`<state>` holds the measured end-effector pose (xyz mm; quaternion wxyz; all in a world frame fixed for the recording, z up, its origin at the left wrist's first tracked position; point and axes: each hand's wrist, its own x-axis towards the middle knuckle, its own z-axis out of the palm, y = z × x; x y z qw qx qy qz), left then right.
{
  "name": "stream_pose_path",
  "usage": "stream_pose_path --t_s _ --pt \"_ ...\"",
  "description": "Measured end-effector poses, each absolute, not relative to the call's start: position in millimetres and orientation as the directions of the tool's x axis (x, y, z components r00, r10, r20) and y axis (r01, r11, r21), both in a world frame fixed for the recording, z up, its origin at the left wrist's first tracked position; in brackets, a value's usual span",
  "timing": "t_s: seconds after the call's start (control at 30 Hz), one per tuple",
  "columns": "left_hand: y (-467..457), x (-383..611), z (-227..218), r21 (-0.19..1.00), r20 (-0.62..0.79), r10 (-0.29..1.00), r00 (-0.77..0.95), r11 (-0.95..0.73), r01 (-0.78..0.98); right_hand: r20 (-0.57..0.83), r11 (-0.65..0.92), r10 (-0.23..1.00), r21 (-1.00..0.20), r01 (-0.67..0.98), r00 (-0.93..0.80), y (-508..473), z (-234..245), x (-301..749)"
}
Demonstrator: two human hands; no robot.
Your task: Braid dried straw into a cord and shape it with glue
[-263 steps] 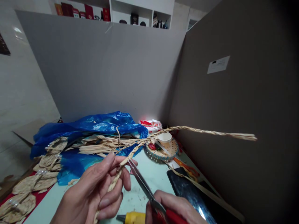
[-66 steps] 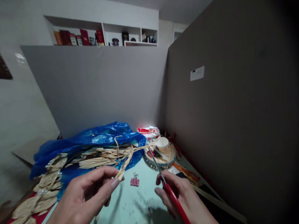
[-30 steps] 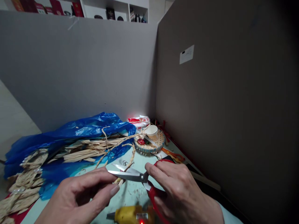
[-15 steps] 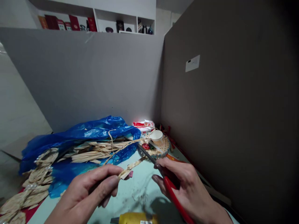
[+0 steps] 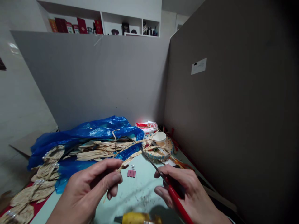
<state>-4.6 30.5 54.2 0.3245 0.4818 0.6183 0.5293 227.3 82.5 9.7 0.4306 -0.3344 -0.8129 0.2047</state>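
Between the thumb and fingers of my left hand (image 5: 93,183) is a pale braided straw-like cord (image 5: 132,158), which runs up and away from the fingertips. A thin loose end hangs below that hand. My right hand (image 5: 189,185) grips a pair of scissors (image 5: 174,196) by their red handles. Their dark blades point up and left, with a tip close to the cord; whether they touch cannot be made out. On the table beyond my left fingertips stands a pink binder clip (image 5: 131,173).
A blue plastic bag (image 5: 102,126) holds dry pale strips (image 5: 95,152). At left lie husk-like flower shapes (image 5: 38,182) with shiny centres. A paper cup (image 5: 160,138) sits on a woven tray (image 5: 171,149). A yellow tool (image 5: 136,217) lies at the front. Grey panels (image 5: 112,77) enclose the table.
The scissors' tip has shifted slightly left relative to the cord, and my right hand a little lower. The pink binder clip, mostly hidden before, is now in full sight. The view has tilted slightly.
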Motion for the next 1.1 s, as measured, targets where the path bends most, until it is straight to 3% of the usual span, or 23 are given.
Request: stream_pose_path --t_s 0.13,0.3,0.53,0.67,0.83,0.97,1.1 --pt "34.1 -5.1 54.5 0.987 0.08 0.969 -0.233 -0.043 0.157 0.593 0.719 0.695 -0.581 0.381 -0.407 82.0 9.8 227.1" --pt "37.1 -12.3 49.8 0.983 0.041 0.991 -0.126 -0.017 0.183 0.592 0.72 0.694 -0.564 0.405 -0.409 79.9 8.7 223.9" --pt "35.4 7.4 52.7 0.996 -0.048 0.981 -0.19 0.061 0.068 0.572 0.705 0.709 -0.582 0.404 -0.413 81.4 4.3 225.2" --pt "34.4 12.7 54.7 0.996 -0.071 0.981 -0.178 0.079 0.034 0.276 0.495 0.818 -0.785 0.373 -0.504 80.7 15.7 226.2" --pt "34.7 12.1 52.5 0.996 -0.08 0.982 -0.173 0.085 0.025 -0.021 0.163 0.765 -0.961 0.225 -0.644 73.5 24.8 227.3" --pt "34.4 14.3 52.1 0.998 -0.063 0.977 -0.206 0.068 0.017 -0.189 -0.118 0.69 -0.982 0.148 -0.699 64.3 23.2 228.0" --pt "35.3 11.8 49.9 1.0 -0.008 0.976 -0.217 0.007 -0.004 -0.204 -0.168 0.697 -0.978 0.12 -0.687 57.6 31.3 226.2"
